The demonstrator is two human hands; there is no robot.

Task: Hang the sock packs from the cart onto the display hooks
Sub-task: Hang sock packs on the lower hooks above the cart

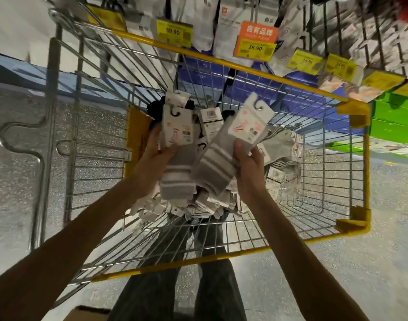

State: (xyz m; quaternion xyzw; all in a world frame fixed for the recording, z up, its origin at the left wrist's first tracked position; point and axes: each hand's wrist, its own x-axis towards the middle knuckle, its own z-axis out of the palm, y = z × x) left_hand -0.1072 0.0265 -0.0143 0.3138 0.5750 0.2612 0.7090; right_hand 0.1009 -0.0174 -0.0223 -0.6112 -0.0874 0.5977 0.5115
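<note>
Both hands are over the cart (221,62), each holding one pack, seen in the single head view. The left hand (155,156) has its fingers curled round the left sock pack (178,163), thumb on the lower edge of the white header card. The right hand (251,167) grips the right sock pack (218,158) by its side edge, fingers wrapped behind and thumb on the front. Both packs are grey with white stripes and are held above the loose packs (198,203) heaped on the cart's wire floor.

The display (230,10) lies ahead of and above the hands, beyond the cart's far yellow rim, where hung packs and price tags (174,31) show; the hooks themselves are too blurred to pick out. Each held pack has its long axis running away from the person, hanger end toward the display. The left one is nearly straight and the right one leans to the right. The right pack's hanger cutout sits a little higher and closer to the far rim, so the right hand looks better placed to hang first, by lifting forward over the rim.
</note>
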